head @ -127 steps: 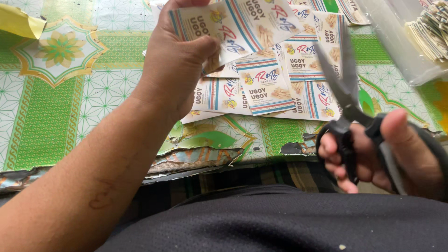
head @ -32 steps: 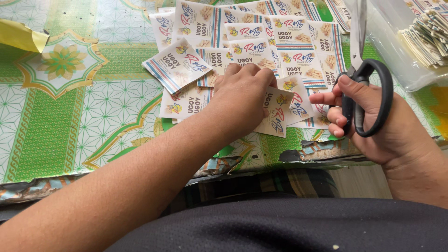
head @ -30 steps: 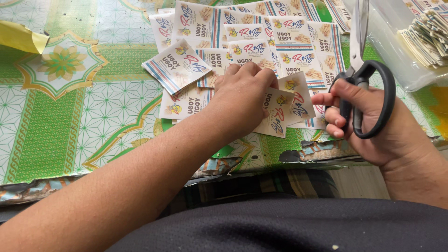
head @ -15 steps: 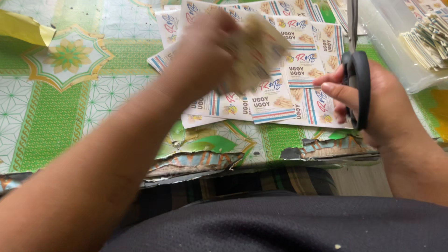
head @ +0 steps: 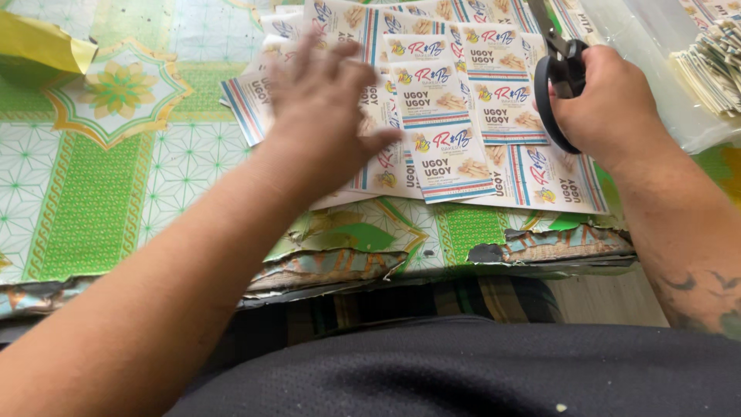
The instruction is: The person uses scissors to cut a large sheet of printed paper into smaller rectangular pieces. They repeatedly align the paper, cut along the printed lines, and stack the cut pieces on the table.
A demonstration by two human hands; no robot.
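While the printed paper labels (head: 455,116) are lying fanned out in an overlapping spread on the green patterned tablecloth (head: 100,193), the person's left hand (head: 328,108) is resting flat on that spread's left part, fingers open and splayed, gripping nothing. At the spread's right edge, the right hand (head: 610,104) is curling closed around the black handles of the scissors (head: 559,66), blades pointing away. Beyond the spread's right side, a clear plastic bag (head: 671,85) is holding a stack of cut labels (head: 714,66). Far left of the spread, a yellow packet (head: 38,46) is lying.
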